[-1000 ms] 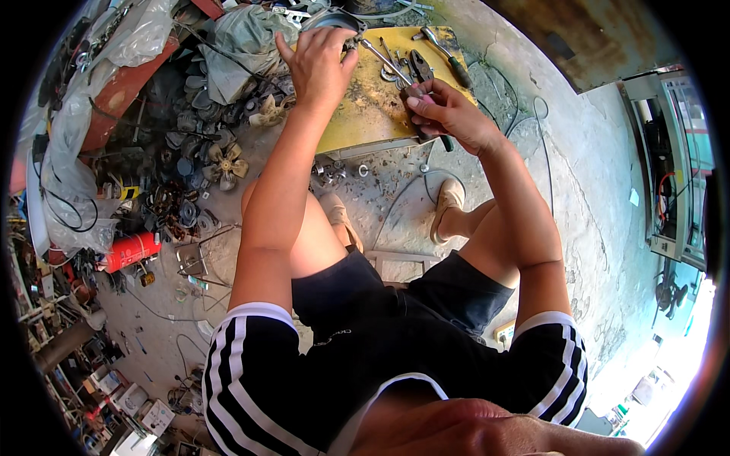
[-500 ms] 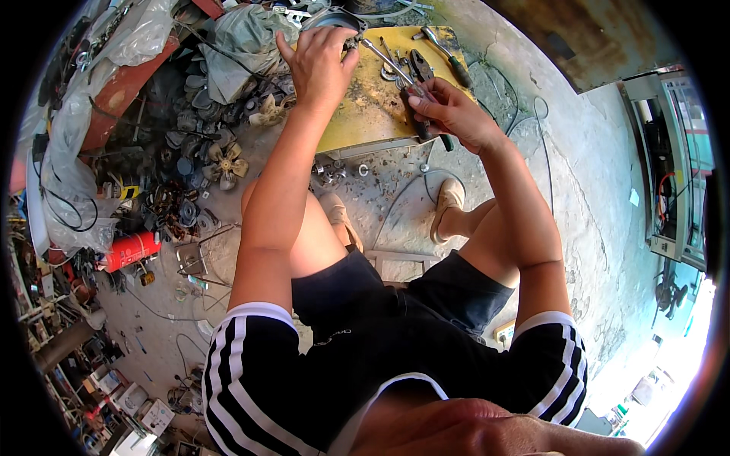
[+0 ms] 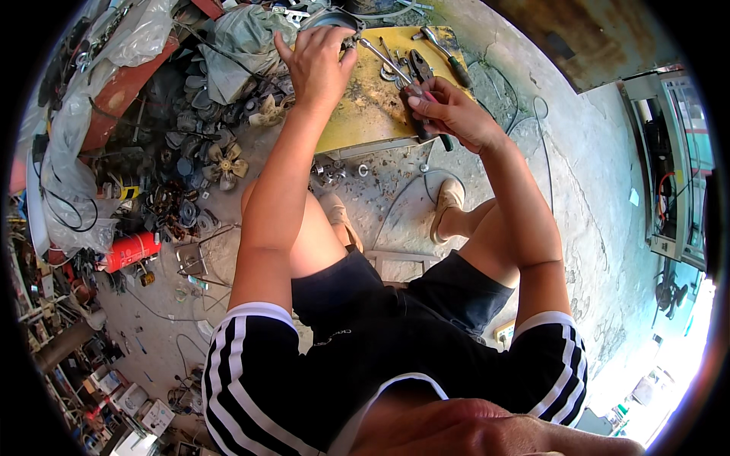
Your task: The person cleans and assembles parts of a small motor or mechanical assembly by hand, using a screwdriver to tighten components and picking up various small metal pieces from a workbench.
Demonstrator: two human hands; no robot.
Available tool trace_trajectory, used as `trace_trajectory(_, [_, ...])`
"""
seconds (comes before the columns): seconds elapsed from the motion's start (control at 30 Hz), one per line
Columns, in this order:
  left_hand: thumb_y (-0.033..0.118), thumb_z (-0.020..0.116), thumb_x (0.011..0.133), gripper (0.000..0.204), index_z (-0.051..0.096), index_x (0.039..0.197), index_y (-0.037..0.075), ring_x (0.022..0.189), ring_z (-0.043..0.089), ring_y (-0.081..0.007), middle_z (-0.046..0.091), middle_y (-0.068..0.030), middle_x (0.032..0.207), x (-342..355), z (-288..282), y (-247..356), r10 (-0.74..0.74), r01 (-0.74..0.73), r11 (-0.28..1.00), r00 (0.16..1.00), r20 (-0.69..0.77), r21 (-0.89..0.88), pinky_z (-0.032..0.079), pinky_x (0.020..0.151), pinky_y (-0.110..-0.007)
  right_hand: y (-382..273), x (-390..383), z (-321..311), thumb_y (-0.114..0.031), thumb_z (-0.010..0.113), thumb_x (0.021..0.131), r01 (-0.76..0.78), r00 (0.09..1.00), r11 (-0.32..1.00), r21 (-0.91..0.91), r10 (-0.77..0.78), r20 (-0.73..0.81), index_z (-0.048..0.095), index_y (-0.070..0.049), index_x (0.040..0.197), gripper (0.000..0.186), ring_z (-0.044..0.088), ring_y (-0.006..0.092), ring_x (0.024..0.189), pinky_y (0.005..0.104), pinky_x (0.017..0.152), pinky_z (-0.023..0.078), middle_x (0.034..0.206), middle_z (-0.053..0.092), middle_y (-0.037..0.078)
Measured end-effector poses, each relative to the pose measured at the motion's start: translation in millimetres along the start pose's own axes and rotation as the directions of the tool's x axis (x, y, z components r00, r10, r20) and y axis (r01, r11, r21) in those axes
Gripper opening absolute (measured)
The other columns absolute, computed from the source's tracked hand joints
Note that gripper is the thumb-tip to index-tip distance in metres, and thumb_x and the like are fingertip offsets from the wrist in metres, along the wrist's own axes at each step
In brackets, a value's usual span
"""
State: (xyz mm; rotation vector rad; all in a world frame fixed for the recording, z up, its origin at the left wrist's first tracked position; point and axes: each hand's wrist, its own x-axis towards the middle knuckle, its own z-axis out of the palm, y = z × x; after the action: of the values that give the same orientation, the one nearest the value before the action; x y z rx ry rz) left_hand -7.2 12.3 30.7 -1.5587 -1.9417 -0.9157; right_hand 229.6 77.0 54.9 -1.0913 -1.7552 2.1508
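Observation:
At the top of the view, my left hand (image 3: 315,68) grips a dark round metal part (image 3: 327,21), its fingers curled over the rim and partly hiding it. My right hand (image 3: 456,118) is closed on the handle of a long-shafted screwdriver (image 3: 379,54), whose tip reaches the part by my left fingers. Both are over a worn yellow board (image 3: 353,121). Pliers (image 3: 418,64), a green-handled ratchet (image 3: 456,68) and some small rings (image 3: 388,74) lie beside the shaft on the board.
Heaped motor parts, fan blades (image 3: 226,163), plastic sheeting and a red cylinder (image 3: 133,251) crowd the left. Cables (image 3: 544,114) lie on the concrete floor. A rusty panel (image 3: 578,38) and an open metal cabinet (image 3: 669,167) stand at right.
Both hands stay in almost the same spot. The fingers of my right hand shift very slightly on the screwdriver handle, and my left fingertips move a little on the metal part.

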Motion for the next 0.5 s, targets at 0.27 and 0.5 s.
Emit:
trace_trajectory(0.27, [0.023, 0.079, 0.074, 0.028, 0.069, 0.1, 0.022, 0.106, 0.058, -0.0191, 0.068, 0.0042, 0.099, 0.0, -0.5, -0.8, 0.0, 0.0, 1.0, 1.0, 0.006, 0.009, 0.016, 0.11, -0.066, -4.3, 4.4, -8.1, -0.035, 0.064, 0.095, -0.079, 0.994, 0.994, 0.071, 0.074, 0.078, 0.059, -0.012, 0.117, 0.032, 0.048, 0.0048, 0.079, 0.0206, 0.069, 0.042, 0.098, 0.059, -0.004])
trace_trajectory(0.5, [0.023, 0.079, 0.074, 0.027, 0.07, 0.1, 0.022, 0.106, 0.058, -0.0193, 0.068, 0.0038, 0.099, 0.9, -0.9, 0.8, 0.004, -0.004, 1.0, 1.0, 0.004, 0.004, 0.015, 0.111, -0.066, 0.6, 2.1, 1.5, -0.041, 0.065, 0.093, 0.016, 1.0, 1.0, -0.027, -0.015, 0.012, 0.054, -0.004, 0.13, 0.053, 0.045, 0.0065, 0.067, 0.0199, 0.06, 0.04, 0.088, 0.057, -0.001])
